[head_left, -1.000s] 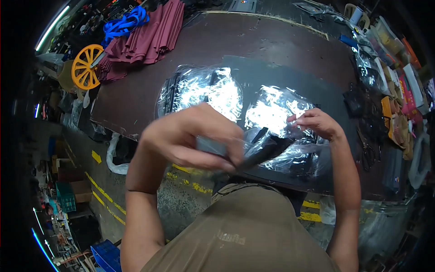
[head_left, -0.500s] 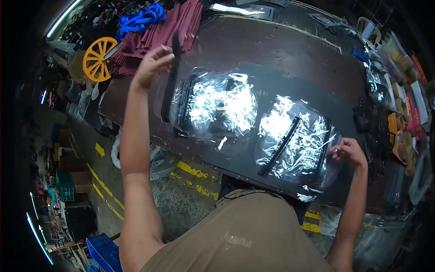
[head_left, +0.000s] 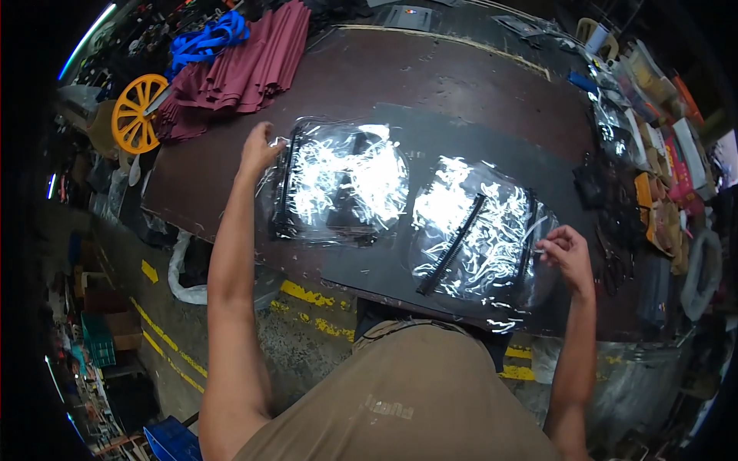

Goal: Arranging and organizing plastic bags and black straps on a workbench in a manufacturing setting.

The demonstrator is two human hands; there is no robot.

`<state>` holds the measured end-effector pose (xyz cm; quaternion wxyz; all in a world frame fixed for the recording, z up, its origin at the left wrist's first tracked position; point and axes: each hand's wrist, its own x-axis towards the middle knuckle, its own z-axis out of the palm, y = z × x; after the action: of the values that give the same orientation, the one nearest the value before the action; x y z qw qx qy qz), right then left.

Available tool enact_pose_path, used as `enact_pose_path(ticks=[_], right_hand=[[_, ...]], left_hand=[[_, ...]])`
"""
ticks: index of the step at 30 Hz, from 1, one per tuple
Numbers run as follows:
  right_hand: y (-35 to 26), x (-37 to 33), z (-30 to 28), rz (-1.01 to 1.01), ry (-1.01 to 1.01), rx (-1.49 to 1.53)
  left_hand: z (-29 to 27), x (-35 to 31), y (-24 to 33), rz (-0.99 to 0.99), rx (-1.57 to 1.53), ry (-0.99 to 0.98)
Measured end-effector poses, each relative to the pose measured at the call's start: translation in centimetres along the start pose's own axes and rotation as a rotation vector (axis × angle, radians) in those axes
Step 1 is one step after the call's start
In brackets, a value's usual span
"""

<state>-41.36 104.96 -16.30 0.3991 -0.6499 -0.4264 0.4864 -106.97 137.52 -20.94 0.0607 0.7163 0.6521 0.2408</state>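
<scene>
A stack of clear, shiny plastic sheets (head_left: 350, 180) lies on the left of the table, with a black zipper strip (head_left: 284, 184) along its left edge. My left hand (head_left: 261, 152) is at that stack's upper left corner, thumb and fingers apart. To the right lies a second clear plastic piece (head_left: 477, 238), with a loose black zipper strip (head_left: 452, 244) slanting across it and another dark strip (head_left: 527, 234) near its right edge. My right hand (head_left: 569, 257) is at this piece's right edge, fingertips pinched together; what is between them is too small to name.
Folded maroon fabric (head_left: 238, 65) and blue straps (head_left: 207, 42) lie at the far left beside an orange spoked wheel (head_left: 138, 114). Boxes and packets (head_left: 657, 184) crowd the right side. A dark mat (head_left: 430, 131) lies under the plastic on the brown table (head_left: 430, 65).
My left hand has come down from a raised position toward the left stack. The black strip that stood up beside it now lies along the stack's left edge. My right hand has stayed nearly in place.
</scene>
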Motion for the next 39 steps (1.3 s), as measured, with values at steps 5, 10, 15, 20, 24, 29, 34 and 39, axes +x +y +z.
enact_pose_path(ticks=[5,10,15,20,24,29,34,39], right_hand=[[-9.4,-1.7,4.0,-0.217,-0.184,0.032],[-18.8,-4.0,6.9,-0.357,-0.457,-0.046],[-23.1,-3.5,5.0,-0.578,-0.377,-0.062],[-21.1,-0.9,5.2,-0.467,-0.201,0.029],[-17.6,2.4,8.4,-0.354,-0.223,0.230],[-12.9,6.6,10.5,-0.307,-0.208,0.208],[-6.1,10.4,4.5,-0.272,0.058,-0.364],[0.5,11.3,-1.0,-0.266,0.211,-0.868]], left_hand=[[0.9,-3.2,15.0,0.322,-0.481,-0.296],[4.3,-10.3,28.6,0.446,-1.064,-0.980],[3.2,-11.7,29.4,0.191,-1.528,-1.272],[-4.7,-10.2,23.3,0.099,-1.607,-0.851],[-11.4,-6.6,17.3,0.132,-1.374,-0.634],[-9.7,-2.4,9.3,-0.009,-1.197,-0.626],[-2.6,-0.3,1.1,-0.258,-0.841,-0.593],[0.3,0.5,-3.2,-0.231,-0.711,-0.609]])
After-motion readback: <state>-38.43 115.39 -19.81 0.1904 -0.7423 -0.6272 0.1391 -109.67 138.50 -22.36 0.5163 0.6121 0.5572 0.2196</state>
